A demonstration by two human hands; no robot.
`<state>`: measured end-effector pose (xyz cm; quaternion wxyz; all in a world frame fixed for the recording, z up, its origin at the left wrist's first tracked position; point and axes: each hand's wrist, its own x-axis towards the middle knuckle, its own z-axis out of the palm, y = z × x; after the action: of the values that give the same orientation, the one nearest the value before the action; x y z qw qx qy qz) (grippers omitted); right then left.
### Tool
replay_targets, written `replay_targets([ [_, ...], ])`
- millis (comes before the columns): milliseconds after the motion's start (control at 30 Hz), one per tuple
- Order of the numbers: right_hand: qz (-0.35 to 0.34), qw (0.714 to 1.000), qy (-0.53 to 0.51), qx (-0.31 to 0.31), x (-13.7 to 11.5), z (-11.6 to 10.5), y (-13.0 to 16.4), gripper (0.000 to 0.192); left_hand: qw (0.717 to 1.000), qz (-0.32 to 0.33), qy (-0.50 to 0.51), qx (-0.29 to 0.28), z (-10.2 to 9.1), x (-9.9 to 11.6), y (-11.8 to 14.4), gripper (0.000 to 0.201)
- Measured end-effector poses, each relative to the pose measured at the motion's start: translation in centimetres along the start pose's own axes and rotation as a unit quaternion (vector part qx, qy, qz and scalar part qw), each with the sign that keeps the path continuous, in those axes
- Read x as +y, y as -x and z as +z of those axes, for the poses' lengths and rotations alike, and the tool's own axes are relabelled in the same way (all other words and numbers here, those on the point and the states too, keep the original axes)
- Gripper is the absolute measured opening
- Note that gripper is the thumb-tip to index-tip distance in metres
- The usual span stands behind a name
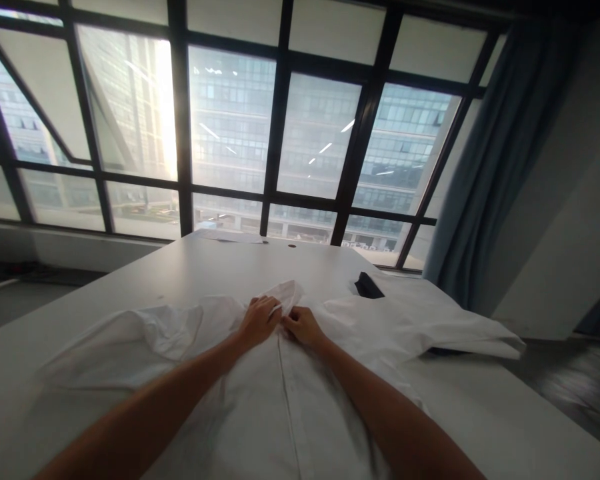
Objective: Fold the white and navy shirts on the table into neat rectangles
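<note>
Leftmost on the white table [190, 270], a loose, rumpled sleeve [130, 340] of a thin white shirt [253, 420] lies spread out. Over the table's middle, the left hand [261, 317] pinches the shirt's upturned collar [291, 291]; the body falls smoother toward the table's near side, split by a straight front seam [286, 393]. Beside it, the right hand [303, 325] grips the same cloth with curled fingers. Farther right on the table lie a small black item [369, 286] and white fabric [437, 317] reaching past the table's right edge.

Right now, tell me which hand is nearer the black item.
The right hand, on the garment. The left hand, also on it, sits on the side farther from the black item.
</note>
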<state>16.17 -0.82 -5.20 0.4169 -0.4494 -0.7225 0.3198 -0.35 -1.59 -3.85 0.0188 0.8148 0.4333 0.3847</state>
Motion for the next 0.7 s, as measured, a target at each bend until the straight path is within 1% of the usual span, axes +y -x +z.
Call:
replay_targets([
  [33, -0.004, 1.000, 0.007, 0.024, 0.0, 0.0, -0.1, 0.028, 1.000, 0.006, 0.003, -0.002, 0.1, 0.1, 0.0, 0.022],
  [100, 0.007, 0.995, 0.003, 0.099, 0.1, -0.3, -0.4, 0.027, 1.000, -0.001, 0.004, -0.003, 0.3, -0.2, 0.0, 0.023],
  [133, 0.022, 0.989, -0.012, 0.143, 0.1, -0.6, -0.5, 0.027, 1.000, -0.023, -0.001, 0.009, 0.3, -0.6, 0.0, 0.024],
  [200, 0.061, 0.973, -0.067, 0.212, 0.2, -1.2, -0.9, 0.027, 0.994, -0.085, -0.028, 0.059, 0.1, -1.6, 0.0, 0.024],
  [233, 0.077, 0.966, -0.092, 0.229, 0.2, -1.6, -1.0, 0.029, 0.988, -0.110, -0.051, 0.091, -0.2, -2.0, -0.1, 0.024],
  [267, 0.084, 0.963, -0.099, 0.236, 0.2, -1.8, -1.0, 0.032, 0.982, -0.120, -0.076, 0.120, -0.5, -2.4, -0.1, 0.025],
  [300, 0.079, 0.966, -0.083, 0.233, 0.2, -2.0, -1.0, 0.035, 0.979, -0.112, -0.102, 0.137, -0.9, -2.5, -0.2, 0.028],
  [333, 0.063, 0.972, -0.045, 0.224, 0.1, -2.2, -0.9, 0.038, 0.979, -0.085, -0.126, 0.136, -1.3, -2.5, -0.2, 0.029],
  [367, 0.041, 0.978, 0.004, 0.205, -0.1, -2.2, -0.7, 0.041, 0.981, -0.046, -0.147, 0.118, -1.6, -2.3, -0.2, 0.028],
  [400, 0.016, 0.983, 0.054, 0.172, -0.4, -2.2, -0.5, 0.045, 0.983, -0.005, -0.162, 0.088, -1.9, -1.9, -0.2, 0.024],
  [433, -0.008, 0.988, 0.096, 0.121, -0.8, -2.2, -0.2, 0.049, 0.983, 0.032, -0.172, 0.052, -2.0, -1.5, -0.2, 0.021],
  [467, -0.027, 0.990, 0.128, 0.050, -1.3, -2.2, 0.0, 0.051, 0.982, 0.059, -0.176, 0.016, -2.1, -1.1, -0.2, 0.020],
  [500, -0.037, 0.987, 0.150, -0.035, -1.8, -2.3, 0.3, 0.051, 0.981, 0.072, -0.177, -0.015, -2.0, -0.7, -0.1, 0.020],
  [567, -0.035, 0.964, 0.181, -0.194, -2.7, -2.5, 0.6, 0.047, 0.981, 0.057, -0.174, -0.060, -1.8, -0.1, -0.1, 0.021],
  [600, -0.027, 0.949, 0.196, -0.244, -3.0, -2.6, 0.6, 0.043, 0.981, 0.038, -0.173, -0.081, -1.7, 0.0, -0.2, 0.021],
  [633, -0.018, 0.939, 0.210, -0.271, -3.2, -2.7, 0.5, 0.041, 0.980, 0.017, -0.173, -0.102, -1.7, 0.2, -0.3, 0.023],
  [700, 0.007, 0.930, 0.234, -0.285, -3.1, -2.8, -0.2, 0.040, 0.973, -0.016, -0.179, -0.147, -2.0, 0.5, -0.5, 0.029],
])
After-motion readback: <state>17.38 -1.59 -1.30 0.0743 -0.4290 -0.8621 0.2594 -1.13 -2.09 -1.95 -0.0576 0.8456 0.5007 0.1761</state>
